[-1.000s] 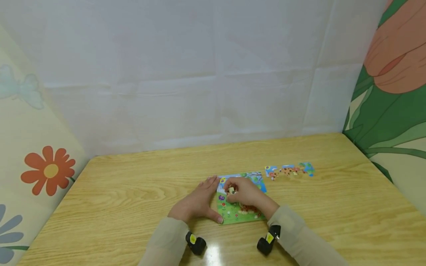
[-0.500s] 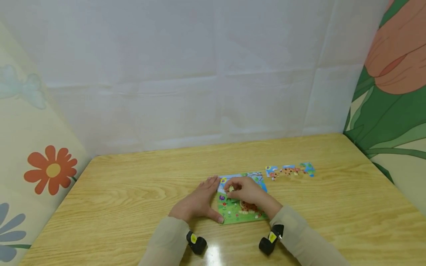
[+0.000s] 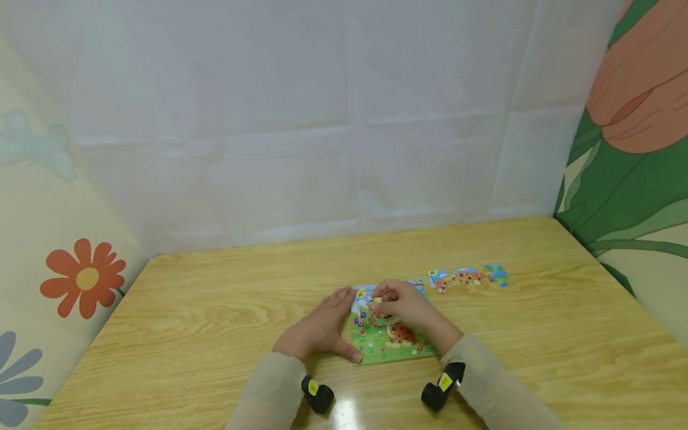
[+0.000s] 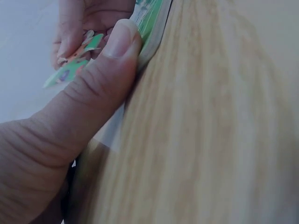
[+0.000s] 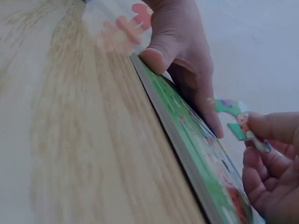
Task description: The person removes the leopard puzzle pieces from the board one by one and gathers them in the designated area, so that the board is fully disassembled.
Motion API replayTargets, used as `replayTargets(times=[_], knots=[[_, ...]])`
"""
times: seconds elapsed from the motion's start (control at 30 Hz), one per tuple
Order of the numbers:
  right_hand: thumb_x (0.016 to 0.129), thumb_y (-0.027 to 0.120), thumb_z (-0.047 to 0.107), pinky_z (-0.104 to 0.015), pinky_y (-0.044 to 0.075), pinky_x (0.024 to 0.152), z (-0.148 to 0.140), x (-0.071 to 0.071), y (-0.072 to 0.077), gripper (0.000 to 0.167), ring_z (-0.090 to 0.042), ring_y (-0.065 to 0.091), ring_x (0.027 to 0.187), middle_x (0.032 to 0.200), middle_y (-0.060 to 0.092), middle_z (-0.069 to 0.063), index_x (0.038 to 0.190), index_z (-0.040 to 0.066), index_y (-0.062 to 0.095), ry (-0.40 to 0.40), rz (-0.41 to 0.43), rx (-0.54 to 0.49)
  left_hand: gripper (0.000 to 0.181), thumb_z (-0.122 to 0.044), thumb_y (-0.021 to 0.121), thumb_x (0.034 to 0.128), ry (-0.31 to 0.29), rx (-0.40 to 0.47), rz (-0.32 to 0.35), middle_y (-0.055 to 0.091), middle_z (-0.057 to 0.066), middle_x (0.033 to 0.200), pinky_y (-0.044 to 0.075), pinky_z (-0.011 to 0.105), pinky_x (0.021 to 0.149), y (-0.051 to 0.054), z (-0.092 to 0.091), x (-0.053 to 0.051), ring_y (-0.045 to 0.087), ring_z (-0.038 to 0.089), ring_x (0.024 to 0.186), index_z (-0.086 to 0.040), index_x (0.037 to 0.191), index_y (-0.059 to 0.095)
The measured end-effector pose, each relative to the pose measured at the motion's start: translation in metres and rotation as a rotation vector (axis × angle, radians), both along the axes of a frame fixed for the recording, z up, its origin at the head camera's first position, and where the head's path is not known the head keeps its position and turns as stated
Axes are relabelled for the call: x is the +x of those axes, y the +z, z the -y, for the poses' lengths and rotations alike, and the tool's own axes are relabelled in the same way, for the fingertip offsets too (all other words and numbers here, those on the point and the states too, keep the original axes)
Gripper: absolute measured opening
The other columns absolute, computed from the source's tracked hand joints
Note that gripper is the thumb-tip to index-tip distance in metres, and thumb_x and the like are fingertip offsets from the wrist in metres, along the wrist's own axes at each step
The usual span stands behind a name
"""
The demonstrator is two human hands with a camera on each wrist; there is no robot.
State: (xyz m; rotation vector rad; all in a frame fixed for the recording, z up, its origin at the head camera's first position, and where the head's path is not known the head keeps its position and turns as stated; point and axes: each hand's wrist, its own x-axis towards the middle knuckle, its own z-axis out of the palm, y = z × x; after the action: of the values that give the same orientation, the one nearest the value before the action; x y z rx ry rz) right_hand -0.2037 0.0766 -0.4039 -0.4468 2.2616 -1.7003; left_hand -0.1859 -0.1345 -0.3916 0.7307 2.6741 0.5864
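Observation:
A square puzzle board [image 3: 376, 353] with a green and blue picture and a spotted animal lies on the table. My left hand [image 3: 321, 325] rests along its left edge, thumb at the near corner, fingers extended. Over the board, my right hand [image 3: 411, 307] pinches a puzzle piece between thumb and fingers. In the right wrist view the piece [image 5: 224, 106] shows green with orange and is held tilted above the board [image 5: 187, 140]. The left wrist view shows the same piece [image 4: 70, 72] behind my left thumb.
Several puzzle pieces [image 3: 464, 278] lie in a group to the right behind the board on the wooden table [image 3: 215, 310]. A white cloth [image 3: 269, 119] hangs behind the table. Flower-patterned panels stand at the left and right.
My right hand has shifted slightly to the right, and the piece in it has turned so that more of it shows. My left hand has stayed in place on the board.

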Motion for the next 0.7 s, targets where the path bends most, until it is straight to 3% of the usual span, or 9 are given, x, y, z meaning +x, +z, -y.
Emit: replayTargets(times=[0.33,0.7], knots=[[0.085,0.064,0.007,-0.024,0.048,0.057,-0.019,-0.001,0.001,0.03,-0.011,0.052,0.061,0.073,0.058,0.002,0.11,-0.008,0.057,-0.12,0.096,-0.181,0.127,-0.052,0.082,0.0545,0.004,0.004,0.006,0.008,0.015,0.155,0.006,0.044,0.116,0.0,0.0,0.0,0.006,0.029,0.142,-0.001,0.148,0.012],[0.086,0.063,0.006,-0.024,0.05,0.067,-0.046,0.002,0.003,0.03,-0.012,0.053,0.074,0.083,0.057,0.001,0.114,-0.003,0.059,-0.268,0.203,-0.261,0.128,-0.051,0.082,0.0542,0.0,0.002,0.002,0.008,0.016,0.155,0.006,0.044,0.116,0.0,0.0,0.0,0.005,0.029,0.142,0.0,0.148,0.011]])
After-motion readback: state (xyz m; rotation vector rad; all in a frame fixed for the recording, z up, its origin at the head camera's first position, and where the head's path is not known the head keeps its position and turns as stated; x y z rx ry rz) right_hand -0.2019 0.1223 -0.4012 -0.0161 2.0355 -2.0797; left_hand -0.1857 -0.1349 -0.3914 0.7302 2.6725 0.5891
